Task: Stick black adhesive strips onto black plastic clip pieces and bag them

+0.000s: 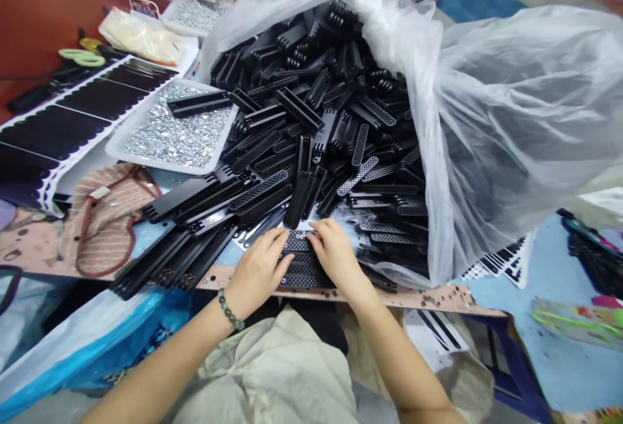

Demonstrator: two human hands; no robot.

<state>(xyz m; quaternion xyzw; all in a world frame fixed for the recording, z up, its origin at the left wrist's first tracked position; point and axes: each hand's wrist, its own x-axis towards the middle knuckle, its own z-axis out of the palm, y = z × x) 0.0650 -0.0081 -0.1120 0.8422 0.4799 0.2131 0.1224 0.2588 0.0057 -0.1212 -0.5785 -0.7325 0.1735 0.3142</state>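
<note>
My left hand (259,269), with a beaded bracelet at the wrist, has its fingertips at the left end of a black textured strip (300,234). The fingers of my right hand (337,256) are closed on the strip's right end. More black textured strips (304,279) lie side by side just below it, at the table's front edge. Beyond my hands is a big heap of similar black plastic pieces (302,96), spilling from a clear plastic bag (413,80). Long black slotted pieces (187,252) are stacked to the left.
A white tray (113,145) of small shiny metal parts stands at the left, one black piece across its rim. Behind it are another tray of metal bits (197,15), green-handled scissors (82,57) and black sheets (73,122). A striped cloth item (104,229) lies near the front edge.
</note>
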